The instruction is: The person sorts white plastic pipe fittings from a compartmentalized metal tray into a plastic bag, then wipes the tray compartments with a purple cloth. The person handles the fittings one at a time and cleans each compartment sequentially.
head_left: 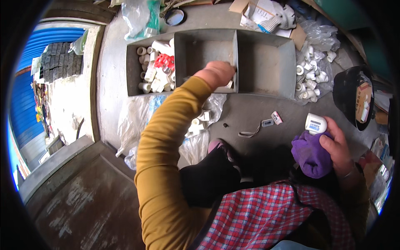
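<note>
In my right hand [339,148] are a white plastic pipe elbow [316,123] with a printed label and a bunched purple cloth [311,156] just below it. My left hand [214,74] reaches down into the middle compartment of a grey metal three-part bin [206,37], close to the divider on its right. Its fingers are mostly hidden behind the back of the hand, and a small white piece [229,84] shows beside it. White pipe fittings [154,81] and red valve handles [164,61] fill the bin's left compartment.
More white fittings [310,79] lie on clear plastic right of the bin, others [199,123] in bags before it. A small device with a strap [267,123] rests on the floor. A black bucket [354,98] stands at right, a brown tabletop [83,200] at lower left.
</note>
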Demonstrator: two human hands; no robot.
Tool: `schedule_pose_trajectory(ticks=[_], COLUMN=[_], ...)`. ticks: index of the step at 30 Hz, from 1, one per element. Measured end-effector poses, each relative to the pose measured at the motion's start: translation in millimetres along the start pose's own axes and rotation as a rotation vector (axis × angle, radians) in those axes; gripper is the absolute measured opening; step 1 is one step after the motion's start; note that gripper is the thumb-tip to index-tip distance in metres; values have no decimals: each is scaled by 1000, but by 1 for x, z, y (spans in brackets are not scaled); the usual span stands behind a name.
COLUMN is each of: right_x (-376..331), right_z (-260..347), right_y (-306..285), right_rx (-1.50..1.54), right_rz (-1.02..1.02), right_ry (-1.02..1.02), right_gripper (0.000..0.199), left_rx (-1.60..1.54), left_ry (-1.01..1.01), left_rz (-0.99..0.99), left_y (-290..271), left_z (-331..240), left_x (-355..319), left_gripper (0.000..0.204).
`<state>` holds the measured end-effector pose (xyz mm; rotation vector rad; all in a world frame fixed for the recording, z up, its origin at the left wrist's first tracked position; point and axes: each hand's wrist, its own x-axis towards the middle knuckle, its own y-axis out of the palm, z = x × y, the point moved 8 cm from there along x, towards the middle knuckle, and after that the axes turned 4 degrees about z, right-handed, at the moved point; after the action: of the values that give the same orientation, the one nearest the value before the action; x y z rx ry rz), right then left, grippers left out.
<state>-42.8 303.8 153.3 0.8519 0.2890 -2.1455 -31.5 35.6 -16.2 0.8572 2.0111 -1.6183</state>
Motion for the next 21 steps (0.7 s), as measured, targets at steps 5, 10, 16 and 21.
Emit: schedule_pose_trajectory(ticks=[5,10,16,21], right_x=[-10,-4,0,4], right_z=[3,-5,3,5], right_y=[-5,-5,-9,-10], right_rx=[21,-1,-3,1], right_rz=[-52,-3,-17,-1], right_ry=[9,15,-38,-46], right_gripper=[46,44,43,45], left_rx=[-15,-57,-172,-482], left_ry=[-30,8,-27,-106], left_rz=[192,212,-409,-290], left_y=[49,62,-49,-8], left_z=[2,19,31,27], left_x=[46,48,-79,-159], left_gripper=[21,21,25,28])
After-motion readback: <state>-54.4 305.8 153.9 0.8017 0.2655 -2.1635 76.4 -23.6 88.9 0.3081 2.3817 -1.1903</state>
